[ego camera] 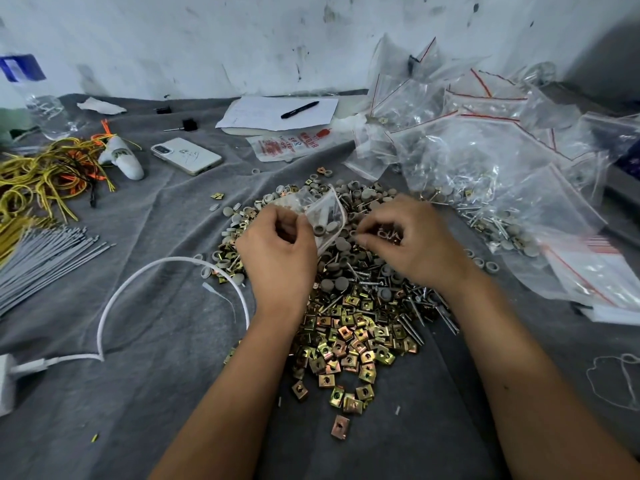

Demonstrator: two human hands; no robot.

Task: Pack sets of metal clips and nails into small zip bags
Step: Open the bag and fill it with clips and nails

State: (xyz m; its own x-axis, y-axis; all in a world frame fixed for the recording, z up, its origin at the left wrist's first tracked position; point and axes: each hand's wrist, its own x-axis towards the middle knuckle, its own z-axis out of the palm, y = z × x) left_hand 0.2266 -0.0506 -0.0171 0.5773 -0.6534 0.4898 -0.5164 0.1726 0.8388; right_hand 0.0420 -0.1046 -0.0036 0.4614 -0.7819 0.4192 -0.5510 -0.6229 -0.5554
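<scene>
A heap of brass-coloured metal clips, nails and grey round caps lies on the grey cloth in the middle. My left hand grips a small clear zip bag above the heap; the bag holds a few grey caps and other pieces. My right hand hovers over the heap just right of the bag, fingers curled and pinching small metal pieces, which are partly hidden by the fingers.
Clear zip bags with red strips pile up at the right. A phone, paper with a pen, yellow and orange ties, grey ties and a white cable lie at left and back.
</scene>
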